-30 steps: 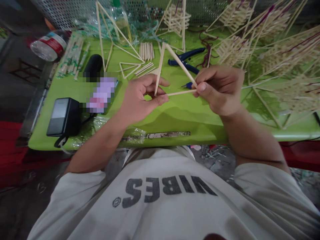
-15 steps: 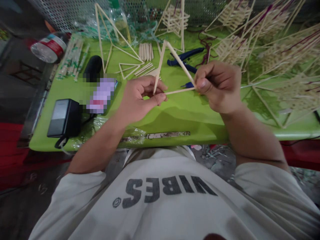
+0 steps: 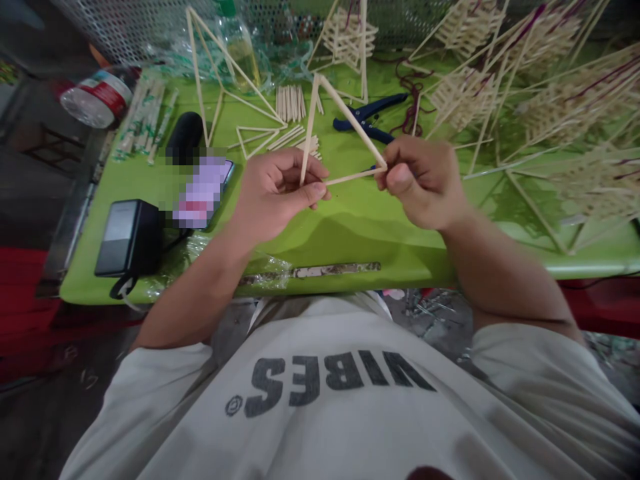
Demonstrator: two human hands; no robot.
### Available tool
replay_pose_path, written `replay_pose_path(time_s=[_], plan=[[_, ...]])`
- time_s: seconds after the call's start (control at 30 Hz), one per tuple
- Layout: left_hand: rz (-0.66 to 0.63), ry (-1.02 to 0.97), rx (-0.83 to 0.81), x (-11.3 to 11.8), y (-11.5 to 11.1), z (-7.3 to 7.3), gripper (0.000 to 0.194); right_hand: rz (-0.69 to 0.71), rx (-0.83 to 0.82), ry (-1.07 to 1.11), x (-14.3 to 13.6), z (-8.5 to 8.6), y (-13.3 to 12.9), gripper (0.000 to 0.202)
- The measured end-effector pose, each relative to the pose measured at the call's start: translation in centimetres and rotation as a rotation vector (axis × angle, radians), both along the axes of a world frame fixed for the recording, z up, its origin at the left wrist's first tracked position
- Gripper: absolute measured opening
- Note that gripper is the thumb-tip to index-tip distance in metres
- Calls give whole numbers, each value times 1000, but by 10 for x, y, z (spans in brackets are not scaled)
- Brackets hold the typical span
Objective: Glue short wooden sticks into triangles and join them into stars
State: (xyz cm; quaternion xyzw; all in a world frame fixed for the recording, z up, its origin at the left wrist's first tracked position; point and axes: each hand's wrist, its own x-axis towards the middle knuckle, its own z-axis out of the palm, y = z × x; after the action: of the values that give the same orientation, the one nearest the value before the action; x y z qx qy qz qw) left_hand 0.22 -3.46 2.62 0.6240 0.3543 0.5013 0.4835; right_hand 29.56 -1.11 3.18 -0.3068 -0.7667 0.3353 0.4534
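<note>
A triangular frame of pale wooden sticks (image 3: 353,121) is held up between my hands over the green table (image 3: 350,223). My left hand (image 3: 285,190) pinches its lower left corner between thumb and fingers. At the lower right corner, my right hand (image 3: 421,180) closes its thumb and fingers on the joint. Behind the frame lie blue-handled pliers (image 3: 370,117). A bundle of short sticks (image 3: 291,103) and a small stick triangle (image 3: 256,141) rest beyond my left hand.
At left are a phone (image 3: 203,190), a black power bank (image 3: 127,237), a dark cylinder (image 3: 186,137) and a plastic bottle (image 3: 95,100). Woven stick pieces (image 3: 585,110) crowd the right side. A larger stick frame (image 3: 196,73) stands at the back left.
Both hands and the held triangle have shifted slightly left. My right hand has also changed its angle at the corner, with its thumb tip now raised more upright.
</note>
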Motion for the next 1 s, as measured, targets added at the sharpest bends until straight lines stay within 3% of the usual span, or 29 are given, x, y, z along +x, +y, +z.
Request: replay_pose_path(time_s=[0.17, 0.37, 0.57, 0.67, 0.83, 1.0], plan=[[-32, -61, -27, -1, 3, -2, 33, 65, 63, -18, 6, -3, 10, 67], [-78, -109, -39, -3, 7, -6, 39, 112, -306, 130, -11, 10, 0, 55], [-228, -92, -131, -4, 3, -5, 33, 211, -366, 155, -34, 27, -9, 68], [-301, -69, -191, -3, -1, -2, 28, 226, -363, 153, -32, 20, -3, 74], [-357, 14, -278, 2, -4, 3, 31, 218, -338, 190, -25, -7, 4, 78], [-470, 58, -337, 3, -5, 4, 30, 83, -268, 255, -30, -21, 2, 59]])
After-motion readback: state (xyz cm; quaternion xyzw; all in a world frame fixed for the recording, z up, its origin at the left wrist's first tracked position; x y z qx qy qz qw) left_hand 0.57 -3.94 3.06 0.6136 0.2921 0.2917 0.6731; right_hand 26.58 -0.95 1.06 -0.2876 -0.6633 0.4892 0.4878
